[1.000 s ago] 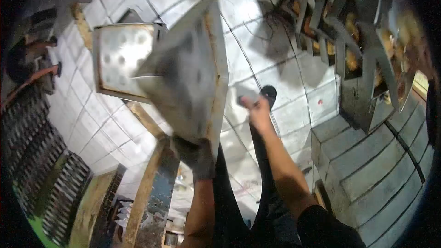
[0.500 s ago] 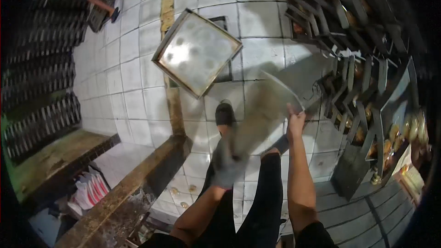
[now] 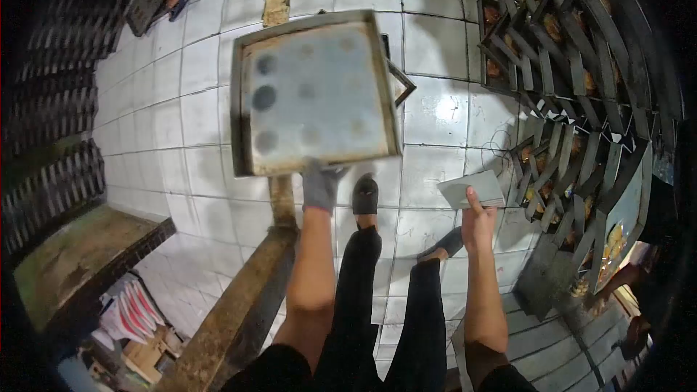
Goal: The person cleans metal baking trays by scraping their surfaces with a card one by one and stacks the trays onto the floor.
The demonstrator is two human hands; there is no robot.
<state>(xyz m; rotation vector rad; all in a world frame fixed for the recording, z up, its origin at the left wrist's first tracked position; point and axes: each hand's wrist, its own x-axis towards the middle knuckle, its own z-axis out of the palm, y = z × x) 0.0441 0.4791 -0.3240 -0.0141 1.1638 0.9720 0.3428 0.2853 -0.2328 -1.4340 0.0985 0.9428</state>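
My left hand (image 3: pixel 318 187), in a grey glove, grips the near rim of a square metal baking tray (image 3: pixel 327 80). Dark round marks and brownish stains show on the tray's flat inside, which faces me. Behind it pokes out the corner of another tray (image 3: pixel 406 86), lying on the floor and mostly covered from view. My bare right hand (image 3: pixel 479 223) holds a flat grey rectangular scraper (image 3: pixel 472 190), thumb on top, apart from the tray.
Stacked trays holding bread-like pieces (image 3: pixel 573 174) stand on the right. Dark racks (image 3: pixel 58 116) line the left side. A worn ledge (image 3: pixel 232 305) runs along the lower left. Another person's arm (image 3: pixel 632 283) shows at the right edge, and a person's foot (image 3: pixel 178 6) at upper left.
My left hand has swung the blurred tray away from the right hand, leftward and forward, over the floor tray. The scraper has lowered and turned its flat face up.
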